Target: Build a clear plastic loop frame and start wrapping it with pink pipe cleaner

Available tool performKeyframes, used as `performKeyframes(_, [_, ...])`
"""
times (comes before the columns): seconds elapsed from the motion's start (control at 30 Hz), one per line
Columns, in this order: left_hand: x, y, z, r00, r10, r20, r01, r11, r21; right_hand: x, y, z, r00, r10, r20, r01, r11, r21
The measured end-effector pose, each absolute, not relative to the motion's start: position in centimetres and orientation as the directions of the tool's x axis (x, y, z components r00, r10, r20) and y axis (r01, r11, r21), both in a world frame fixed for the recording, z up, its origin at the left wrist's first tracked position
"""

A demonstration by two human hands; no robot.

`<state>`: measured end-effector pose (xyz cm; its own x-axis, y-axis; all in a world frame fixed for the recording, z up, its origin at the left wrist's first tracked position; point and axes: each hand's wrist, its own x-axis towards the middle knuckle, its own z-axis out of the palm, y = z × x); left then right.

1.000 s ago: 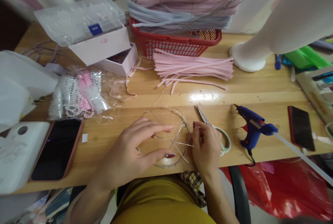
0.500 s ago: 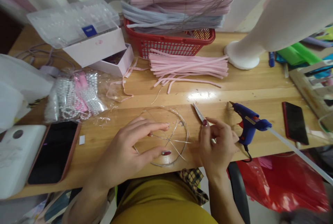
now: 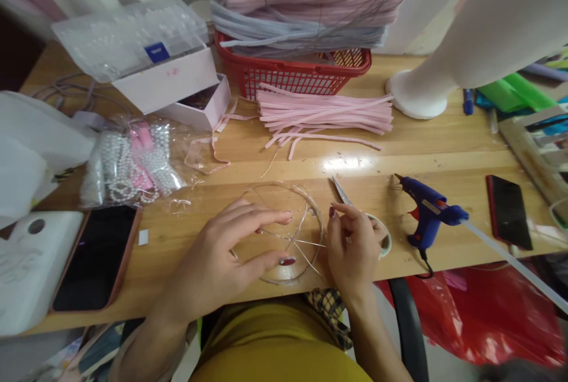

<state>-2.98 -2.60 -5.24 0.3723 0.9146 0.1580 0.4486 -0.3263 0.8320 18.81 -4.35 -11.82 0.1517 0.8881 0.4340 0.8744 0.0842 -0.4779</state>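
Observation:
A thin wire ring (image 3: 322,229) with several wires crossing at its middle lies on the wooden table. My left hand (image 3: 235,240) rests over the ring's left side, thumb and forefinger spread apart above the crossed wires; its palm hides part of the rim. My right hand (image 3: 355,240) is just right of the ring, thumb and forefinger brought together and the other fingers curled. Anything in that pinch is too small to make out. Scissors (image 3: 341,190) lie behind the right hand, blades pointing away and a pale handle loop showing at its right.
A blue glue gun (image 3: 426,207) with a long glue stick stands to the right, near a phone (image 3: 508,210). Pink fuzzy stems (image 3: 323,111) lie before a red basket (image 3: 293,77). At left are bagged pearl beads (image 3: 133,163) and another phone (image 3: 95,258).
My right hand has moved left, away from the scissors and toward the ring, leaving the scissors on the table with their handle uncovered. My left hand keeps its place over the ring.

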Motion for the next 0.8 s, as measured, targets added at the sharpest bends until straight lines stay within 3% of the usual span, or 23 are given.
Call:
performKeyframes(0.17, [-2.8,-2.6,-5.2,0.363,0.918,0.158,0.449,-0.321,0.834,19.7,-4.1,-12.0,0.176,0.894,0.413,0.87,0.055,-0.489])
performKeyframes(0.37, [-2.9,-2.6,-5.1,0.363,0.921,0.139,0.447,-0.303,0.842,20.8,-4.1,-10.8,0.239,0.857,0.457,0.774,0.116,-0.622])
performKeyframes(0.8, [-3.0,-2.7,-5.2,0.371,0.922,0.114,0.432,-0.28,0.857,19.4,-5.4,-9.2,-0.069,0.926,0.372,0.402,0.367,-0.839])
